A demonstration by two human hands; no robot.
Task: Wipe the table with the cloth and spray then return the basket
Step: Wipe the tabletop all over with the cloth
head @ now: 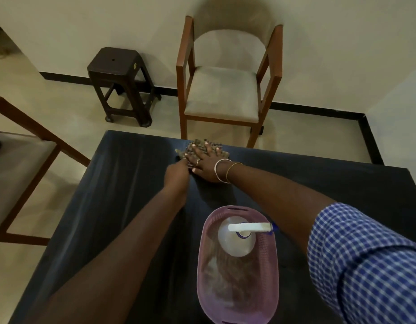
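Observation:
A patterned brownish cloth [198,144] lies on the dark table [123,183] near its far edge. My right hand [206,163] presses flat on the cloth with straight, spread fingers. My left hand [176,176] sits at the cloth's near left corner with its fingers curled; they seem to pinch the cloth's edge, though the fingertips are hidden. A pink oval basket [202,265] stands on the near part of the table. Inside it stands a clear spray bottle [237,242] with a white trigger head.
A wooden armchair [223,90] with a beige seat stands past the table's far edge. A dark plastic stool [120,83] is by the wall to its left. Another chair [20,164] stands at the table's left side.

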